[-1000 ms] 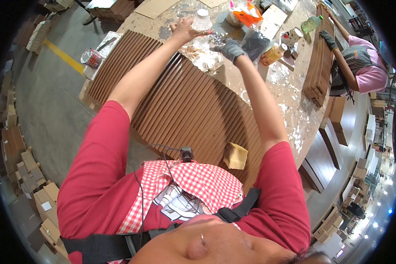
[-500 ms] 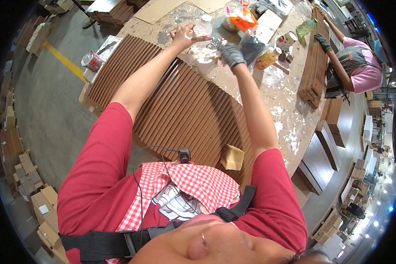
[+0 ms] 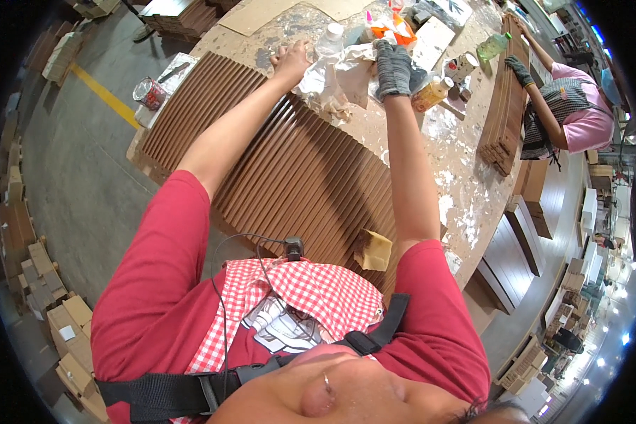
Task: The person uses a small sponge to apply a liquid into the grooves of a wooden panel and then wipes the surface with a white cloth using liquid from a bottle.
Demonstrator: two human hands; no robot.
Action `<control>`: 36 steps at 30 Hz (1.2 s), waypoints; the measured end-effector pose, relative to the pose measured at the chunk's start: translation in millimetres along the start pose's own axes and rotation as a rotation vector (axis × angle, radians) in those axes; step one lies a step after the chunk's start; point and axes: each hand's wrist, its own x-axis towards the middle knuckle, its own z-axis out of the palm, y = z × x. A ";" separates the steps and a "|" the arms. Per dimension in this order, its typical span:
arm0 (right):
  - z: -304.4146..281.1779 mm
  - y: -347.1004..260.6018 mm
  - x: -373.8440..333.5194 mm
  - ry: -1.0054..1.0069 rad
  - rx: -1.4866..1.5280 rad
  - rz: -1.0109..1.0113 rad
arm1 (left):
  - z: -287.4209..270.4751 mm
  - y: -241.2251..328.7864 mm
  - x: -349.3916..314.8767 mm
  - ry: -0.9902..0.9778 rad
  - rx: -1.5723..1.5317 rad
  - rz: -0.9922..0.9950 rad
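Observation:
A crumpled white cloth [image 3: 326,83] is spread on the worktable behind a row of brown slats [image 3: 290,155]. My right hand [image 3: 393,71], in a grey glove, is closed on the cloth's right end. At the cloth's left end rests my bare left hand [image 3: 290,61], its fingers bent but apart, with nothing visible in them. Just beyond that hand stands a clear bottle with a white cap [image 3: 331,41]. A bottle of amber liquid [image 3: 432,94] is to the right of my glove. On the near slats lies a yellow sponge [image 3: 373,250] with a dark stained side.
The paint-spotted worktable [image 3: 466,166] also bears an orange bag [image 3: 394,32], a green bottle [image 3: 493,46] and an open can [image 3: 461,65]. A red-labelled can [image 3: 149,93] stands at the left. On the right, a co-worker [image 3: 569,106] handles stacked brown boards [image 3: 498,106].
My right hand has moved right and slightly away, drawing the white cloth out wider. My left hand has pulled back slightly from the clear bottle, its fingers now bent.

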 end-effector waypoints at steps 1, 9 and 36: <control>2.2 1.7 -3.9 -0.010 0.200 0.117 | -4.8 5.1 -5.8 -0.060 0.099 -0.072; 49.9 -15.0 -86.0 -0.033 0.465 -0.138 | -7.8 38.4 -71.5 -0.248 0.366 -0.119; 14.5 9.6 -87.9 -0.447 0.476 -0.351 | -7.4 30.2 -97.2 -0.274 -0.834 0.002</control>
